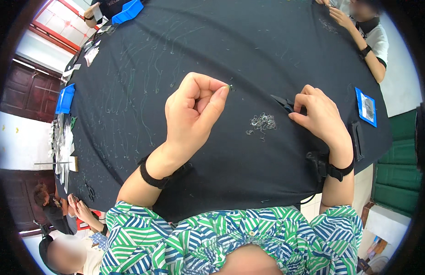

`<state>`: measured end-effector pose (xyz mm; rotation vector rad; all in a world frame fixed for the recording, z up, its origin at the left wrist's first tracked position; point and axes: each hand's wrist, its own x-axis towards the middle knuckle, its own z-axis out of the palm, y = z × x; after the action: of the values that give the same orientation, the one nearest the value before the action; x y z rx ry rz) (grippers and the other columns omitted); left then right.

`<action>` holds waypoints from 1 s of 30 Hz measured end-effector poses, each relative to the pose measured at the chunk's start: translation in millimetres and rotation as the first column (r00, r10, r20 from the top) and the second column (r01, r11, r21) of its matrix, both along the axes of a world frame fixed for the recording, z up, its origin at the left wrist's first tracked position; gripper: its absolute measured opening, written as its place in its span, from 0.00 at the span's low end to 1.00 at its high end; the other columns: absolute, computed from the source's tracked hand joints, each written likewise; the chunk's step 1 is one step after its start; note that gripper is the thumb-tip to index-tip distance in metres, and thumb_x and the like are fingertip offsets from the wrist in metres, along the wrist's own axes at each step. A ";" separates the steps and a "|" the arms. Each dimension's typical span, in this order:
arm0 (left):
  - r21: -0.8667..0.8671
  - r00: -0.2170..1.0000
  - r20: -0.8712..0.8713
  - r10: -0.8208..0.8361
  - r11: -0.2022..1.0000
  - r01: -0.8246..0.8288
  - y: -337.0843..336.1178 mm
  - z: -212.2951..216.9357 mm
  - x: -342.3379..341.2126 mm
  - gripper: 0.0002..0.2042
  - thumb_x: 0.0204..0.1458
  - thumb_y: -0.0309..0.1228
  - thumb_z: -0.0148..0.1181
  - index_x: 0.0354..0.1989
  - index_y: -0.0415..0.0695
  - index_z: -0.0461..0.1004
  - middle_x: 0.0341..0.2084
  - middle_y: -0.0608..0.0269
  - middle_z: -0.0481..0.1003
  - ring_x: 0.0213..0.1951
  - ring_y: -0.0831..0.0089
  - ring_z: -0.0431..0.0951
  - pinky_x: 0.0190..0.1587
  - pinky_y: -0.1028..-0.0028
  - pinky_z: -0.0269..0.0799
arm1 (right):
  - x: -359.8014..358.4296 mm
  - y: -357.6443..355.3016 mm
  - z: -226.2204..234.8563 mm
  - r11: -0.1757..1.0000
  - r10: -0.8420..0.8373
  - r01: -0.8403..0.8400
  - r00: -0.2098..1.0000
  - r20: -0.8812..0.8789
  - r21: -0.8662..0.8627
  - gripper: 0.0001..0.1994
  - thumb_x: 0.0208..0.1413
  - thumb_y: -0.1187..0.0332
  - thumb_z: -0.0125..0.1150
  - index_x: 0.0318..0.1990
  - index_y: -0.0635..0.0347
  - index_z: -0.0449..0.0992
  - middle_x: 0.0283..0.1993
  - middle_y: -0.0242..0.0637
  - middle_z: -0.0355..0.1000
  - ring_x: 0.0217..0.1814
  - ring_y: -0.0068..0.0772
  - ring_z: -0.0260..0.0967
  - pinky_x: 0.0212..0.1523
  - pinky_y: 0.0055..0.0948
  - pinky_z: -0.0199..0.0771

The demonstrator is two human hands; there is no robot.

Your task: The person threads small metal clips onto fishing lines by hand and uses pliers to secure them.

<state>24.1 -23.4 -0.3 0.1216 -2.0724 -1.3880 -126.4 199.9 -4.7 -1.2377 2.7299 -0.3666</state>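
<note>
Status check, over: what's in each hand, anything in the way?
Left hand pinches tiny item, details unclear. Right hand holds dark pointed tool. Pile of small metal pieces on black cloth between hands, blocking neither.

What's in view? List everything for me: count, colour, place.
Small metal hooks: heap, silver, before right hand
Tiny pinched piece: one, greenish, left fingertips
Pointed cutting tool: one, black, right hand
Thin thread strands: many, dark green, table's left half
Plastic trays: two, blue, left and far-left edges
Flat rectangular packet: one, blue-edged, right
Oblong object: one, black, beside right wrist
Scissors: one, black, lower left
Paper pieces: several, white, left edge
Tablecloth: one, black, beneath
Co-workers: several, around table
Wristbands: two, black, wearer's wrists
Left hand: one, bare, centre
Right hand: one, bare, right of centre
</note>
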 end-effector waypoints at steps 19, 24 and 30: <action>-0.407 0.996 -0.036 -0.078 0.912 0.056 9.9 2.0 4.4 0.07 0.46 0.18 0.65 0.31 0.40 0.73 0.12 0.72 0.62 0.15 0.83 0.58 0.20 0.80 0.56 | 41.6 -31.9 14.4 0.680 0.421 -0.062 0.849 0.319 -0.731 0.09 0.51 0.71 0.64 0.40 0.61 0.75 0.31 0.30 0.65 0.23 0.16 0.60 0.23 0.18 0.59; -0.318 0.986 0.105 -0.127 0.935 0.155 15.1 1.9 4.5 0.06 0.47 0.19 0.64 0.31 0.40 0.73 0.12 0.72 0.62 0.15 0.83 0.59 0.20 0.79 0.57 | 43.4 -34.5 4.6 0.669 0.436 -0.061 0.839 0.325 -0.740 0.06 0.53 0.72 0.62 0.37 0.62 0.74 0.28 0.28 0.64 0.23 0.16 0.59 0.23 0.18 0.57; -0.295 0.976 0.133 -0.172 0.933 0.205 13.4 -1.7 5.3 0.03 0.53 0.20 0.60 0.34 0.39 0.72 0.15 0.79 0.59 0.19 0.91 0.54 0.22 0.85 0.50 | 44.8 -33.1 4.8 0.692 0.441 0.062 0.753 0.489 -0.719 0.03 0.56 0.74 0.57 0.34 0.65 0.73 0.30 0.27 0.65 0.29 0.12 0.60 0.30 0.16 0.60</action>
<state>29.4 -10.0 -2.0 -0.1424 -2.4145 -1.1666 -81.6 166.7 0.1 -1.2014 1.8383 -1.5923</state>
